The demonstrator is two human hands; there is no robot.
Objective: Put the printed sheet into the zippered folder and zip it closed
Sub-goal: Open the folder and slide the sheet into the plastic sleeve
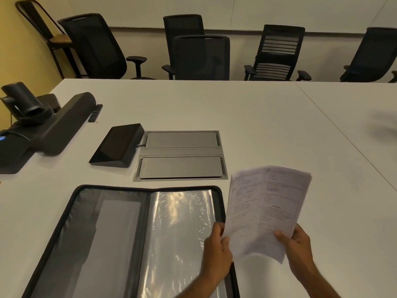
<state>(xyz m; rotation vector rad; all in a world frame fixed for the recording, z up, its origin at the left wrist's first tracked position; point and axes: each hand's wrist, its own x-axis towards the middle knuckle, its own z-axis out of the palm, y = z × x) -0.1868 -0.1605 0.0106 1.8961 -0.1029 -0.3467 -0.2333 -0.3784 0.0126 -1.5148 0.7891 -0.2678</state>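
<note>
The zippered folder [111, 233] lies open flat on the white table, black-edged, with a grey inner panel on its left half and glossy clear sleeves on its right half. Just right of the folder, I hold the printed sheet [266, 209] up off the table; it is white with dense text and slightly blurred. My left hand [217, 248] pinches its lower left edge, above the folder's right rim. My right hand [298, 244] grips its lower right corner.
A grey cable hatch [180, 155] is set into the table beyond the folder. A black touch panel [117, 146], a soundbar with camera [43, 127] and a remote [95, 112] lie at left. Office chairs [202, 57] line the far edge.
</note>
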